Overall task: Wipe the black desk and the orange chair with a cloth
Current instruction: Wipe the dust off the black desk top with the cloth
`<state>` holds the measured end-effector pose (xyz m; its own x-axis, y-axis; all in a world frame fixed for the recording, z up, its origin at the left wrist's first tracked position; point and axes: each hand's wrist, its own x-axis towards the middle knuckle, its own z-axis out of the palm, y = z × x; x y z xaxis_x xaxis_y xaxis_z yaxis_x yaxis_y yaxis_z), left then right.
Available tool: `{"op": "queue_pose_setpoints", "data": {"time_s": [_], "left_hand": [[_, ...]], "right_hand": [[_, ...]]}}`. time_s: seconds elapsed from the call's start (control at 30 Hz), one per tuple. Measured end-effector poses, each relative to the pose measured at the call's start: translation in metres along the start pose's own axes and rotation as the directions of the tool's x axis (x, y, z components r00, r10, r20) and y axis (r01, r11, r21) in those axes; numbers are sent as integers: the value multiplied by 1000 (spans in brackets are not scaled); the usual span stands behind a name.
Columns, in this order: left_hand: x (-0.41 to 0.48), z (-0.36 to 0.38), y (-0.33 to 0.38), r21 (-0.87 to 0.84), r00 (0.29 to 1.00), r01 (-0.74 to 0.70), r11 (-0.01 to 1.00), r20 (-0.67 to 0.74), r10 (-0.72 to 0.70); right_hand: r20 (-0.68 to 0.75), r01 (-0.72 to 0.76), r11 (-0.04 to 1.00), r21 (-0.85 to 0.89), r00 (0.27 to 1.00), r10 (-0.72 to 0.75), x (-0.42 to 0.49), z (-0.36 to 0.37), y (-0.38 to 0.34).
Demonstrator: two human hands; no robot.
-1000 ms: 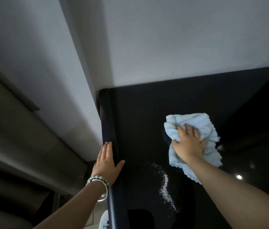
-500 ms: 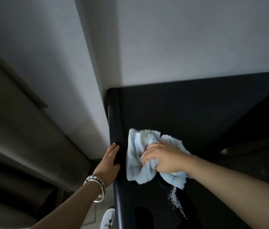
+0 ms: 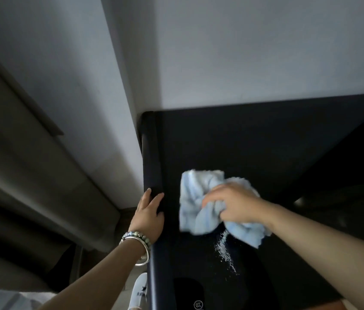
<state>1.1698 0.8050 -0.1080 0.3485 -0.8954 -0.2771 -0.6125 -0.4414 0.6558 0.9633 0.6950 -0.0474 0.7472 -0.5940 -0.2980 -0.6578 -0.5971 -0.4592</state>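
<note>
The black desk fills the right and lower middle, set into a wall corner. My right hand grips a crumpled light blue cloth and presses it on the desk top near the left edge. A streak of white powder lies on the desk just below the cloth. My left hand, with bracelets at the wrist, rests with straight fingers on the desk's rounded left edge. The orange chair shows only as a sliver at the bottom right.
White walls meet in a corner right behind and left of the desk. A grey curtain or panel hangs at the left. A white shoe shows on the floor beside the desk. A small logo marks the desk's near part.
My right hand swept the cloth from the desk's middle leftward to its left edge, then moved back a little to the right. My left hand stayed on the edge.
</note>
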Motion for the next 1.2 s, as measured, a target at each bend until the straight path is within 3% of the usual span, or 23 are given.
{"op": "queue_pose_setpoints", "data": {"time_s": [0.07, 0.1, 0.23, 0.5, 0.6, 0.8, 0.93, 1.2], "left_hand": [[-8, 10, 10, 122, 1000, -14, 992, 4, 14], [-13, 15, 15, 169, 1000, -5, 986, 16, 2], [-25, 23, 19, 265, 1000, 4, 964, 7, -6], [-53, 26, 10, 129, 1000, -2, 992, 6, 1], [-67, 25, 5, -16, 999, -28, 999, -33, 28], [-118, 11, -13, -266, 992, 44, 963, -101, -73], [-169, 2, -42, -230, 989, 68, 971, -112, -96], [-244, -7, -93, -127, 989, 94, 987, -102, -107]], "right_hand": [[-228, -108, 993, 46, 967, 116, -15, -16, 28], [-272, -182, 982, 57, 943, 191, -19, -18, 40], [-164, -350, 934, -76, 928, 335, -24, 4, 50], [-225, -218, 974, -68, 954, 198, -43, 46, 11], [-244, -199, 977, -71, 953, 177, -54, 62, -13], [-305, -118, 992, -36, 947, 101, -86, 105, -69], [-374, -94, 995, 25, 922, 96, -109, 138, -102], [-336, -78, 992, 96, 936, 106, -147, 194, -180]]}}
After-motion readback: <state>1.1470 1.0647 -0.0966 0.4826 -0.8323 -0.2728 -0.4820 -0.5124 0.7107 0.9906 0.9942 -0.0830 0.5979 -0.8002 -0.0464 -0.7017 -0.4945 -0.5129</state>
